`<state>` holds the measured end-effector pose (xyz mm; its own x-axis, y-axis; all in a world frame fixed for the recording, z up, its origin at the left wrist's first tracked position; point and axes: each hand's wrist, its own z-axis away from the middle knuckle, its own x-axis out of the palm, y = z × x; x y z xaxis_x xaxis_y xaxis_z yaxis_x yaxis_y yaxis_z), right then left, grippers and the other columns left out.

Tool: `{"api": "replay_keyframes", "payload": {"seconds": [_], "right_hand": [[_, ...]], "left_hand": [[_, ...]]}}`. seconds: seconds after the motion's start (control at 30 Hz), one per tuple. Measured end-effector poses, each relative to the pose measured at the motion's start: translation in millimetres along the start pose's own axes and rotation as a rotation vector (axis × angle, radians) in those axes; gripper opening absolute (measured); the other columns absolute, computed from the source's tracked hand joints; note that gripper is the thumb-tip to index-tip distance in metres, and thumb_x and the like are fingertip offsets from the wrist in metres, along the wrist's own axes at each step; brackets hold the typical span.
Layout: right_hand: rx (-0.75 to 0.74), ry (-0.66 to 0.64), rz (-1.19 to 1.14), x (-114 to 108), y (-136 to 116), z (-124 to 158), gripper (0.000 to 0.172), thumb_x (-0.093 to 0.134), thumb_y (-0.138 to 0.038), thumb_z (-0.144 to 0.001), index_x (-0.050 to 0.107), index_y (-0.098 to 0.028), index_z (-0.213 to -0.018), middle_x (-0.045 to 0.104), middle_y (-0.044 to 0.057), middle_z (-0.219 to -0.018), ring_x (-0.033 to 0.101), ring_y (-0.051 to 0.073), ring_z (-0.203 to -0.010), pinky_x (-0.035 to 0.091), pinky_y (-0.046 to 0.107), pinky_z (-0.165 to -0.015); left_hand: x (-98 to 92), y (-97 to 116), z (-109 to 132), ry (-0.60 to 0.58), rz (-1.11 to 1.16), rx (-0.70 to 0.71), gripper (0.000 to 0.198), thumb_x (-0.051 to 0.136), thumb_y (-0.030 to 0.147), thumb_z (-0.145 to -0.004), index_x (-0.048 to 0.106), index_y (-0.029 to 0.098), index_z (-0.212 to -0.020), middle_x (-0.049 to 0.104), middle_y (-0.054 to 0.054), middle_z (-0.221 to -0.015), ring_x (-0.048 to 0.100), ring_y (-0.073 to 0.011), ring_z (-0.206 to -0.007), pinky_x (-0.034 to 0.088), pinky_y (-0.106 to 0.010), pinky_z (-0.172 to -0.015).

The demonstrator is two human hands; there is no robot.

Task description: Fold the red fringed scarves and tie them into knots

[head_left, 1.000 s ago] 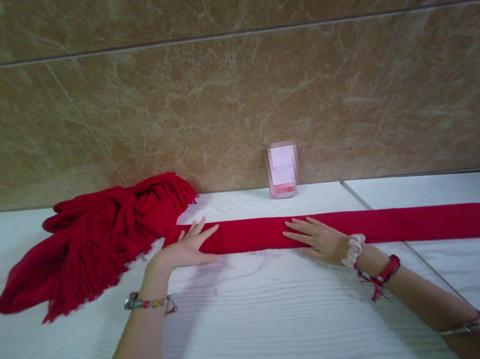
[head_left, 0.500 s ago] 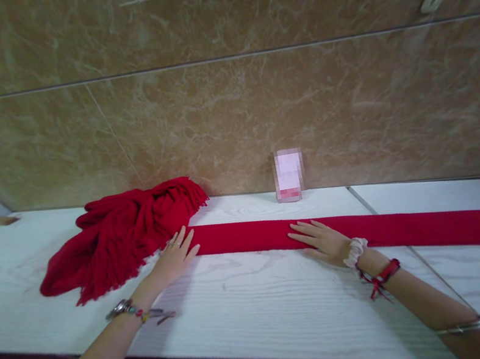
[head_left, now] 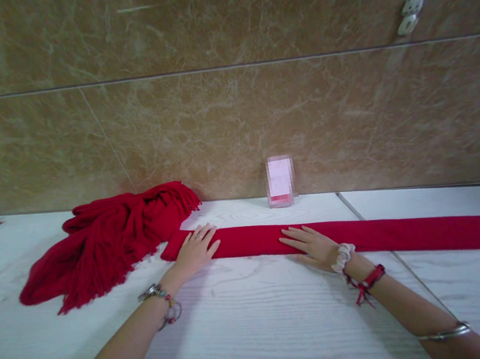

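My left hand [head_left: 197, 250] and right hand [head_left: 310, 246] lie flat, fingers spread, gripping nothing, on the long folded red woollen scarf [head_left: 371, 235], running three to nine o'clock across the desk [head_left: 255, 319].

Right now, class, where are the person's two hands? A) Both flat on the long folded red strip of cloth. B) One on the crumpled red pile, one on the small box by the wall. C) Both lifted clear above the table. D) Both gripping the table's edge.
A: the left hand and the right hand lie palm down, fingers spread, on the long folded red strip.
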<state>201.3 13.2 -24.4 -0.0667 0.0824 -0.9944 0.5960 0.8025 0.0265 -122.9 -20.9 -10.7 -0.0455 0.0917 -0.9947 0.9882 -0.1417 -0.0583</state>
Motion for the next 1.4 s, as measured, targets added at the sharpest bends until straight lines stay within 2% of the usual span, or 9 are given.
{"api": "replay_keyframes", "payload": {"seconds": [0.2, 0.27, 0.37, 0.5, 0.6, 0.73, 1.07, 1.23, 1.4], "right_hand": [[0.003, -0.009, -0.017, -5.9, -2.3, 1.4, 0.048, 0.036, -0.041, -0.087, 0.035, -0.022, -0.131, 0.033, 0.009, -0.136, 0.029, 0.023, -0.125, 0.026, 0.047, -0.100], [0.018, -0.012, -0.025, -7.7, -4.7, 0.0, 0.048, 0.036, -0.040, -0.087, 0.036, -0.021, -0.131, 0.034, 0.010, -0.135, 0.029, 0.024, -0.125, 0.026, 0.049, -0.100], [0.040, -0.014, 0.001, -8.4, -8.2, -3.6, 0.047, 0.039, -0.037, -0.087, 0.036, -0.019, -0.131, 0.036, 0.011, -0.135, 0.030, 0.025, -0.124, 0.026, 0.049, -0.100], [0.010, 0.030, 0.081, -4.4, -7.1, -5.9, 0.044, 0.041, -0.028, -0.086, 0.040, -0.017, -0.128, 0.041, 0.012, -0.131, 0.035, 0.023, -0.121, 0.031, 0.045, -0.099], [-0.041, 0.081, 0.119, -0.9, -0.4, -3.1, 0.041, 0.041, -0.020, -0.085, 0.044, -0.017, -0.125, 0.046, 0.011, -0.127, 0.040, 0.021, -0.119, 0.036, 0.040, -0.096], [-0.061, 0.092, 0.133, 1.3, 7.8, 1.7, 0.044, 0.039, -0.010, -0.082, 0.044, -0.017, -0.125, 0.048, 0.011, -0.126, 0.041, 0.020, -0.118, 0.038, 0.037, -0.096], [-0.079, 0.110, 0.146, -6.4, 7.8, 4.7, 0.048, 0.026, -0.003, -0.083, 0.039, -0.013, -0.128, 0.042, 0.012, -0.130, 0.031, 0.020, -0.124, 0.030, 0.045, -0.100], [-0.077, -0.028, 0.079, -4.1, 6.9, 3.4, 0.052, 0.029, -0.002, -0.080, 0.039, -0.017, -0.128, 0.040, 0.009, -0.132, 0.032, 0.019, -0.123, 0.030, 0.042, -0.100], [-0.004, -0.121, 0.008, -5.6, 5.9, 8.9, 0.054, 0.030, -0.004, -0.078, 0.038, -0.018, -0.130, 0.037, 0.009, -0.134, 0.028, 0.017, -0.126, 0.025, 0.041, -0.102]], "left_hand": [[1.5, -42.8, 20.3, -0.064, -0.078, -0.093, 0.055, 0.027, 0.030, -0.084, 0.032, 0.001, -0.130, 0.031, -0.018, -0.137, 0.024, -0.0255, -0.127, 0.022, -0.040, -0.101], [-6.7, -37.1, 19.2, -0.080, -0.090, -0.117, 0.052, 0.027, 0.027, -0.084, 0.034, 0.001, -0.129, 0.032, -0.019, -0.136, 0.024, -0.0270, -0.127, 0.022, -0.042, -0.100], [-18.5, -6.7, 5.5, -0.021, -0.065, -0.032, 0.049, 0.028, 0.029, -0.087, 0.035, 0.006, -0.130, 0.029, -0.018, -0.137, 0.023, -0.0271, -0.128, 0.020, -0.043, -0.101], [-20.9, 42.7, -18.7, -0.044, 0.090, 0.277, 0.050, 0.028, 0.040, -0.088, 0.029, 0.017, -0.133, 0.019, -0.010, -0.143, 0.014, -0.0228, -0.131, 0.019, -0.038, -0.102], [-14.3, 60.0, -27.4, -0.091, 0.147, 0.474, 0.052, 0.031, 0.046, -0.087, 0.027, 0.024, -0.134, 0.020, -0.006, -0.143, 0.014, -0.0190, -0.131, 0.015, -0.036, -0.103], [-7.1, 56.3, -26.4, -0.063, 0.137, 0.539, 0.059, 0.037, 0.054, -0.083, 0.026, 0.027, -0.134, 0.020, -0.006, -0.143, 0.015, -0.0203, -0.131, 0.012, -0.037, -0.104], [-1.9, 42.9, -28.2, -0.080, 0.159, 0.505, 0.039, 0.029, 0.037, -0.091, 0.027, 0.042, -0.130, 0.015, 0.005, -0.144, 0.011, -0.0265, -0.131, 0.016, -0.047, -0.101], [-5.9, 45.3, -23.4, -0.150, 0.140, 0.493, 0.040, 0.030, 0.035, -0.091, 0.025, 0.045, -0.129, 0.014, 0.005, -0.144, 0.006, -0.0313, -0.130, 0.010, -0.057, -0.098], [-4.7, 39.8, -21.3, -0.153, 0.144, 0.518, 0.039, 0.028, 0.040, -0.090, 0.025, 0.045, -0.129, 0.015, 0.005, -0.144, 0.005, -0.0323, -0.130, 0.008, -0.059, -0.097]]}}
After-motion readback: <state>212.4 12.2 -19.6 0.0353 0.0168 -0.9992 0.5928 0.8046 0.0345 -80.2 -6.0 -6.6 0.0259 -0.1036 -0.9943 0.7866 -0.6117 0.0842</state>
